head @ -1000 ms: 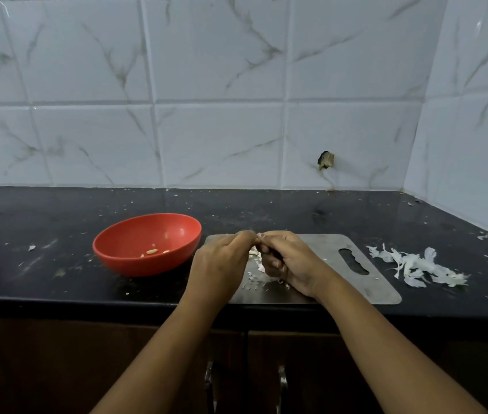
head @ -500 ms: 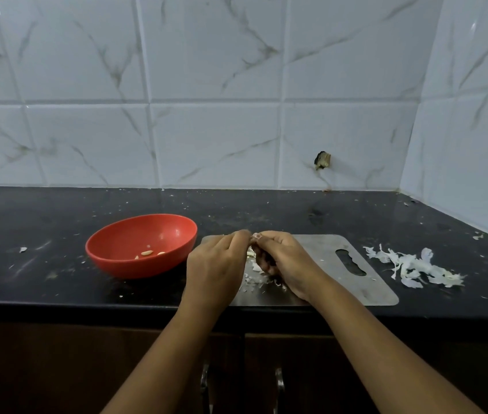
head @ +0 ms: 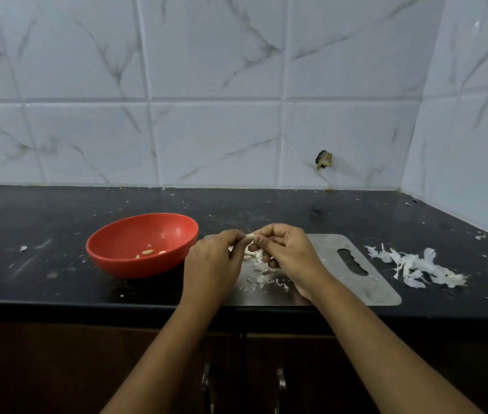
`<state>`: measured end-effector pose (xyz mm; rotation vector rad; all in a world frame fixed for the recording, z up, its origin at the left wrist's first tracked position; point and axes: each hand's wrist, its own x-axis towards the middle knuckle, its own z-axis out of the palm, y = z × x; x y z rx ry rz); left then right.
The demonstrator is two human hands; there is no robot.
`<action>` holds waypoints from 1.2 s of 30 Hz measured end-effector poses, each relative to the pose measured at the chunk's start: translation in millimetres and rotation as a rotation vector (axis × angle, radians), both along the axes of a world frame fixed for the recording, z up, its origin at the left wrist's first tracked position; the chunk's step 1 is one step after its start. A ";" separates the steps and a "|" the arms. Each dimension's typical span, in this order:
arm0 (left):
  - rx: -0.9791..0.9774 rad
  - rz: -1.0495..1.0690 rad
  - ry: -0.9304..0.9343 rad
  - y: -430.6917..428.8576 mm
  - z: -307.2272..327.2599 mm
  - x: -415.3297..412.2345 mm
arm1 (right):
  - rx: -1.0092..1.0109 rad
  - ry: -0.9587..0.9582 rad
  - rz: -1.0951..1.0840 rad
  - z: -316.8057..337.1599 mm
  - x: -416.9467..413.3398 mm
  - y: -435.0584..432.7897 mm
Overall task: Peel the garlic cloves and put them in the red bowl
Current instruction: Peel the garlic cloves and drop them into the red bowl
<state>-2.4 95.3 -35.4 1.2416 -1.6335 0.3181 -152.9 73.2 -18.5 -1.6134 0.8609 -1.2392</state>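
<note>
Just right of the red bowl (head: 123, 264), a left hand (head: 212, 261) and right hand (head: 290, 255) meet, both with curled fingertips pinching one small garlic clove (head: 251, 236). It looks light, firm and papery-skinned, likely slippery once bare, so best gripped at its ends

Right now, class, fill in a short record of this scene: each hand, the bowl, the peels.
left hand: pinches the garlic clove
right hand: pinches the same clove, over the steel board
red bowl: left of the board, a few peeled cloves inside
peel: scraps on the board; a heap on the counter to its right
</note>
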 end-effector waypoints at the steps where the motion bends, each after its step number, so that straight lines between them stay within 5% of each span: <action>1: -0.011 -0.015 0.009 0.2 0.2 -0.4 | -0.005 -0.006 -0.001 0.3 -0.3 0.4; 13: 0.141 -0.158 -0.060 -4.0 1.4 0.0 | -0.245 0.082 -0.124 -2.9 1.3 2.0; 20: 0.568 -0.652 0.529 -4.1 10.0 4.9 | -0.622 0.299 -0.285 -8.1 5.5 4.0; 25: 0.731 -0.769 0.588 -1.5 15.1 10.2 | -0.881 0.493 -0.382 -12.0 6.6 2.3; 36: 0.672 -0.661 0.638 3.4 17.0 9.5 | -0.430 0.203 -0.214 -5.9 4.3 2.9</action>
